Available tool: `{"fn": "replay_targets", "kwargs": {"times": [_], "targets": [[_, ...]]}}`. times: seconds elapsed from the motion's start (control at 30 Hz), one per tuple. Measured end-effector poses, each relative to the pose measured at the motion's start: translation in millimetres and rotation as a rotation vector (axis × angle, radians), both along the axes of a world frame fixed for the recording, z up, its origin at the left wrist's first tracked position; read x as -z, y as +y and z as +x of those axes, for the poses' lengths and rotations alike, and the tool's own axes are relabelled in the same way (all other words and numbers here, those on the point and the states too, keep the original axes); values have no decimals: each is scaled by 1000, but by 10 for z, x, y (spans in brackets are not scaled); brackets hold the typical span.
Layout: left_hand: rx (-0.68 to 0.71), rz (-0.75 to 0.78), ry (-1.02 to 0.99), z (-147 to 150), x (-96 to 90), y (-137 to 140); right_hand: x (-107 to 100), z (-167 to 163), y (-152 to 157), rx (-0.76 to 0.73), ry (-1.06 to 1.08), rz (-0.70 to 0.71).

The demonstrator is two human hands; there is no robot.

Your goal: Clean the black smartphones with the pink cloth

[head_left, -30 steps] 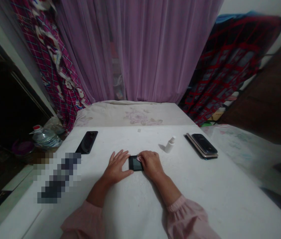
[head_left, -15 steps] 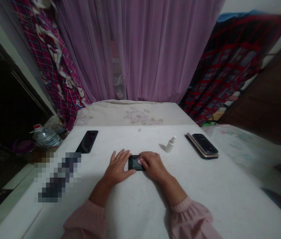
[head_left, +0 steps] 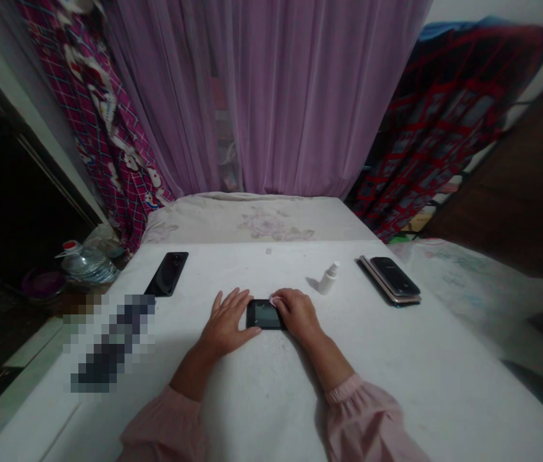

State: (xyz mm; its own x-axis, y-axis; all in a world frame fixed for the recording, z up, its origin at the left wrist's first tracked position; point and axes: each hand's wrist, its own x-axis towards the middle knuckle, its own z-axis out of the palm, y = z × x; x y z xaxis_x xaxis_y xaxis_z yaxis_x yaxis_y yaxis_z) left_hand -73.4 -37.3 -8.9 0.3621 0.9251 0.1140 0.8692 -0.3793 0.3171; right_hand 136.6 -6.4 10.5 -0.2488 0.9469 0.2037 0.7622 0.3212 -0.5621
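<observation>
A small black smartphone [head_left: 266, 316] lies flat and sideways on the white table, its grey screen facing up. My left hand [head_left: 227, 324] steadies its left end, thumb at the near edge and index finger at the far edge, the other fingers spread on the table. A small pink cloth [head_left: 275, 300] is pinched in the fingers of my right hand [head_left: 300, 316], at the phone's far edge toward the right. That hand covers the phone's right end. Beyond it, a white spray bottle [head_left: 329, 280] stands upright.
Several phones [head_left: 394, 277] are stacked at the right. Another dark phone [head_left: 169, 273] lies at the left, with a blurred-out patch [head_left: 112, 346] nearer me. A tiny pale piece [head_left: 268, 251] sits near the table's back. A large water bottle [head_left: 89, 263] stands beyond the left edge.
My right hand has moved the pink cloth from the middle of the screen up to the phone's far edge, uncovering more screen. My left hand stays in place.
</observation>
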Motion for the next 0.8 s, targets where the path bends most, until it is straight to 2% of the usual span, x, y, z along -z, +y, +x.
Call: {"fn": "replay_targets", "kwargs": {"times": [0.1,0.3,0.47,0.67,0.73,0.8], "targets": [[-2,13,-8,-2,6,-4,3,39,9,-9,31,-12],[-17,34,5,0,18,4,-4,277,-18,-297,185,1],[-50,56,20,4,34,29,35,203,28,-170,125,56],[-53,32,41,6,14,41,47,34,110,33,25,34],[-53,29,40,7,6,40,51,62,114,23,48,32],[-52,26,40,8,0,39,52,138,104,-63,118,29]]}}
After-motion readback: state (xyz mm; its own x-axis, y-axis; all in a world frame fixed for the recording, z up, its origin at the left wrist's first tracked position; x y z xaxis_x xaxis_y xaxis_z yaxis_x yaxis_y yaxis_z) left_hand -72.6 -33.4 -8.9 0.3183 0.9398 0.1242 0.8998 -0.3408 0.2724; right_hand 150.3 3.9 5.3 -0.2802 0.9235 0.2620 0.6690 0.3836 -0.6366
